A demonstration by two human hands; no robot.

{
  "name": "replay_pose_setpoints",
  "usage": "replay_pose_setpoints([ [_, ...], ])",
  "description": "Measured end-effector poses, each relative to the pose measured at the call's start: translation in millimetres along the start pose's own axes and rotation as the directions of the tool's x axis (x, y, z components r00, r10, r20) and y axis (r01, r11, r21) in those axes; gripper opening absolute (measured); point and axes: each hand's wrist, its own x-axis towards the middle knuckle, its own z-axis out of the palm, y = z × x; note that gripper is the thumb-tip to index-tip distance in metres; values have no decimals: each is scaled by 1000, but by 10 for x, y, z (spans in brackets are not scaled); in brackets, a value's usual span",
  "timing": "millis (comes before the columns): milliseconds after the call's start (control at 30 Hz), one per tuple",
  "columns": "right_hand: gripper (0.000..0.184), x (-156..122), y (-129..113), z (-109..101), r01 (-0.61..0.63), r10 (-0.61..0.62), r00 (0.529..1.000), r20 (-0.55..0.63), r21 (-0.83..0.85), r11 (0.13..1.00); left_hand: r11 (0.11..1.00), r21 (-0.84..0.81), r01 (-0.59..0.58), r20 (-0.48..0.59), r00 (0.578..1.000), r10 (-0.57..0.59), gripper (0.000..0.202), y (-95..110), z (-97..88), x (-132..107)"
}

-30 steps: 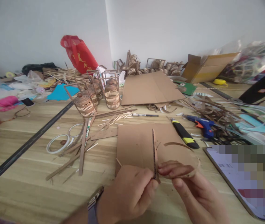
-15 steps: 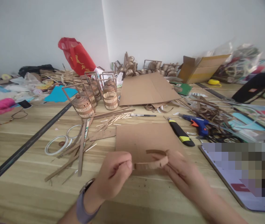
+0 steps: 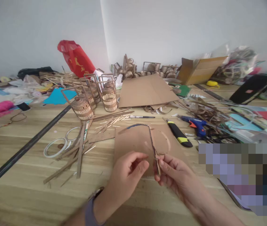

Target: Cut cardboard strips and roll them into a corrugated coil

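Between the thumb and fingers of my right hand is pinched a thin brown cardboard strip. Part of the strip points away from me and bends left at its far end, and a paler curl loops to the right; blur hides its exact form. Just left of the pinch, my left hand has thumb and forefinger apart, with nothing seen between them. Its wrist wears a watch with a purple-grey band. Beneath both hands lies a flat cardboard sheet on the wooden table.
A utility knife and a blue glue gun lie to the right, near a blurred-out screen. Small lidded baskets stand behind on the left. Tape rings and loose brown strips lie left; a larger cardboard is farther back.
The strip has turned from lying crosswise between my hands to pointing away from me. My left hand has moved right and its fingers have parted; my right hand has shifted slightly left.
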Motion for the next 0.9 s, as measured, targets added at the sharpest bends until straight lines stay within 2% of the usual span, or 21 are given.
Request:
replay_pose_setpoints([
  [67, 38, -14, 40, 16, -40, 41, 999, 27, -10, 999, 948, -264, 177, 136, 980, -145, 36, 22, 84, 37],
  [133, 41, -22, 80, 30, -74, 75, 996, 48, -24, 997, 854, -441, 275, 203, 958, -203, 42, 30, 136, 71],
  [233, 44, -26, 102, 40, -87, 91, 995, 43, -96, 992, 768, -544, 338, 213, 941, -262, 42, 17, 145, 102],
  [333, 42, -35, 96, 38, 26, -18, 999, 26, -321, 947, 748, -555, 364, 188, 931, -313, 41, -25, 107, 118],
  [400, 33, -50, 100, 33, 168, -172, 984, 41, -516, 840, 738, -567, 367, 171, 928, -331, 42, -60, 86, 128],
  [433, 26, -59, 107, 31, 248, -267, 962, 62, -610, 753, 731, -575, 368, 166, 927, -336, 43, -77, 80, 132],
  [467, 19, -68, 115, 29, 326, -367, 925, 93, -692, 644, 725, -582, 367, 161, 926, -340, 43, -92, 78, 135],
  [533, 13, -80, 130, 27, 449, -542, 820, 185, -795, 409, 716, -592, 369, 153, 924, -350, 45, -113, 84, 136],
  [600, 14, -85, 137, 27, 525, -632, 720, 286, -821, 226, 712, -595, 374, 150, 921, -359, 47, -120, 95, 131],
  [633, 15, -85, 137, 27, 550, -653, 683, 327, -819, 166, 711, -593, 378, 150, 919, -364, 48, -119, 99, 128],
  [700, 16, -86, 135, 20, 576, -657, 643, 394, -814, 76, 711, -590, 381, 141, 917, -374, 49, -111, 101, 121],
  [800, 18, -90, 134, 2, 583, -640, 611, 466, -812, -34, 719, -584, 377, 116, 915, -386, 50, -98, 91, 113],
  [900, 18, -98, 136, -12, 590, -631, 588, 506, -802, -93, 722, -581, 375, 108, 915, -389, 49, -95, 83, 104],
])
